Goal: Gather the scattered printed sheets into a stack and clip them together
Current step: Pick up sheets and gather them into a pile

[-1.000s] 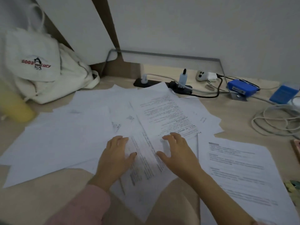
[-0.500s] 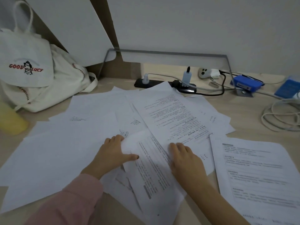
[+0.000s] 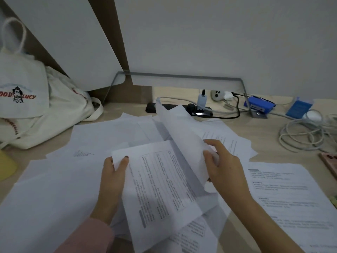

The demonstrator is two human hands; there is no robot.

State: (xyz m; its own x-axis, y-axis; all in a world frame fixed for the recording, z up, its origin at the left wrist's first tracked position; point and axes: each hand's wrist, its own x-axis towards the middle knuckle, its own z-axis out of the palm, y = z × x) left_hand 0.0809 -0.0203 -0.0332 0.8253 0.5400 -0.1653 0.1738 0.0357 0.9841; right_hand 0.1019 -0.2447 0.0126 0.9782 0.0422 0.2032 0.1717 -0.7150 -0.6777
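Note:
Several white printed sheets (image 3: 102, 136) lie scattered and overlapping across the wooden desk (image 3: 260, 130). My left hand (image 3: 114, 172) pinches the upper left corner of one printed sheet (image 3: 160, 181) in the middle. My right hand (image 3: 224, 161) grips the edge of another sheet (image 3: 182, 132), which curls upward off the pile. A further printed sheet (image 3: 290, 196) lies flat at the right, apart from both hands. No clip is visible.
A white cloth bag (image 3: 23, 99) slumps at the back left. A black power strip (image 3: 182, 108) with plugs, a blue box (image 3: 260, 106) and coiled white cables (image 3: 306, 136) line the back right. A yellow object (image 3: 5, 167) sits at the left edge.
Both hands went from lying flat on the sheets to gripping them. The right hand has lifted one sheet so it curls up; the left has raised a sheet's corner.

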